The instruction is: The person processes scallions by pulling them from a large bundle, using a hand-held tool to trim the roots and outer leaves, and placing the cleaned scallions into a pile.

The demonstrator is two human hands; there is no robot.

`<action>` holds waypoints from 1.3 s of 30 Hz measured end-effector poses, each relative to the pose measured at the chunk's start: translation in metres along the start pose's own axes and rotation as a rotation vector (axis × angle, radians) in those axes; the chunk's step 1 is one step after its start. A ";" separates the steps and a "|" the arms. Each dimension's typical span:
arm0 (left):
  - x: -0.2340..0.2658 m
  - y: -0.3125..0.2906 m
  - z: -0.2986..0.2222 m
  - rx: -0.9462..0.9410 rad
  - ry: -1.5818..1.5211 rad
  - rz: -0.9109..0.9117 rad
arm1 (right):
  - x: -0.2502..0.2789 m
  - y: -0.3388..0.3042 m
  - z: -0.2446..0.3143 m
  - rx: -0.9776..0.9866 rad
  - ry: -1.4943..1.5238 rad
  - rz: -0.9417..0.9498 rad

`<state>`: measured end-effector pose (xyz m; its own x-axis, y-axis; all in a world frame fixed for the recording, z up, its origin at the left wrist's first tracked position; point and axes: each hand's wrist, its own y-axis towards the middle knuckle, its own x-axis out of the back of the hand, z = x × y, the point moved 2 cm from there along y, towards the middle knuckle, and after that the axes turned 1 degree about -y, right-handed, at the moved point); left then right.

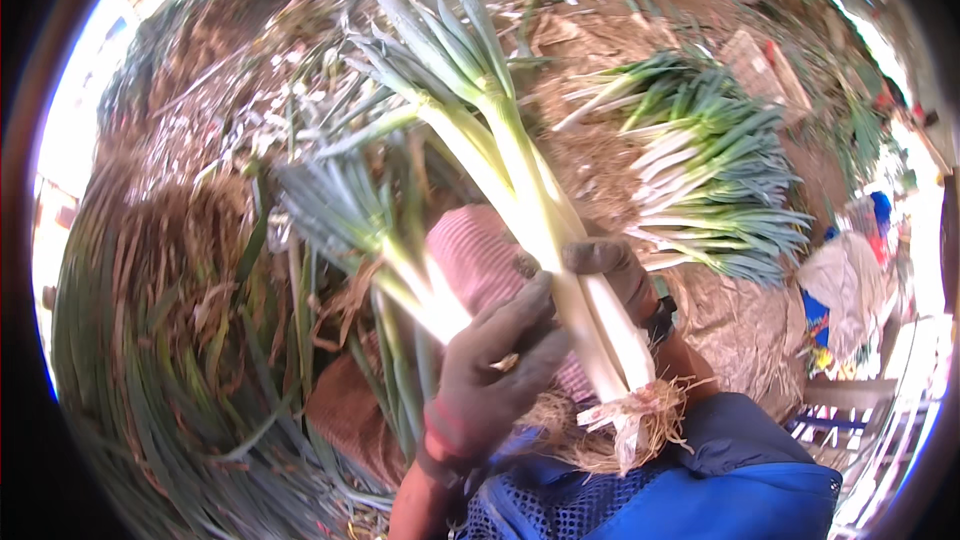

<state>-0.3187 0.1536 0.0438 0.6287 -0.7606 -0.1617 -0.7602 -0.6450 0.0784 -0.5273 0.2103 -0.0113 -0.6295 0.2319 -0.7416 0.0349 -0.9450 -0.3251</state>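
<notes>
Leeks (548, 230) between gloved fingers (596, 257)

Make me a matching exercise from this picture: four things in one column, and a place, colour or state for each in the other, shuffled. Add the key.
Things:
1. Left hand
2. Held leeks
3. Leek row
4. Lap cloth

Descriptions:
A. Bright blue, at the lower edge of the picture
B. On the right side of the picture, white ends toward the left
C. In a greyish glove, with red at the wrist
D. Tilted, green tops up and roots down

Right pairs: 1-C, 2-D, 3-B, 4-A
</notes>
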 end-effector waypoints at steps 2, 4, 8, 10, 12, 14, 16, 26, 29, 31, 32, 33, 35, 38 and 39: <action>-0.004 0.004 0.009 0.191 -0.140 -0.033 | 0.008 -0.017 0.014 0.174 -0.048 -0.062; -0.003 0.009 0.026 0.317 -0.136 -0.124 | 0.017 -0.030 0.028 0.342 0.004 -0.020; 0.015 0.013 0.075 0.404 -0.143 -0.311 | 0.051 -0.069 0.062 0.604 -0.099 -0.230; 0.035 0.009 0.096 0.375 -0.143 -0.376 | 0.070 -0.098 0.084 0.721 -0.222 -0.257; 0.058 -0.001 0.113 0.364 -0.097 -0.485 | 0.085 -0.124 0.107 0.818 -0.239 -0.213; 0.082 -0.011 0.129 0.384 -0.073 -0.540 | 0.100 -0.143 0.129 0.901 -0.239 -0.246; 0.101 -0.022 0.142 0.409 0.017 -0.581 | 0.118 -0.160 0.149 0.946 -0.299 -0.426; 0.123 -0.072 0.178 0.451 0.091 -0.660 | 0.379 -0.177 0.181 0.833 -0.009 -1.058; 0.114 -0.073 0.176 0.404 0.365 -0.598 | 0.445 -0.185 0.142 0.356 -0.143 -1.333; 0.111 -0.071 0.174 0.426 0.467 -0.575 | 0.465 -0.177 0.105 0.204 -0.084 -1.434; 0.109 -0.070 0.172 0.396 0.543 -0.540 | 0.466 -0.168 0.082 0.336 0.227 -1.230; 0.111 -0.069 0.172 0.442 0.468 -0.563 | 0.467 -0.158 0.072 0.482 0.387 -1.129; 0.112 -0.069 0.171 0.402 0.468 -0.506 | 0.464 -0.145 0.055 0.464 0.229 -1.124; 0.117 -0.072 0.172 0.403 0.642 -0.398 | 0.456 -0.131 0.044 0.453 0.232 -1.143; 0.119 -0.074 0.173 0.433 0.626 -0.400 | 0.453 -0.128 0.042 0.449 0.228 -1.176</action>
<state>-0.2159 0.1239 -0.1517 0.7404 -0.4650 0.4854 -0.3777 -0.8851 -0.2719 -0.8494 0.4270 -0.2809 0.0462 0.9693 -0.2416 -0.7418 -0.1287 -0.6582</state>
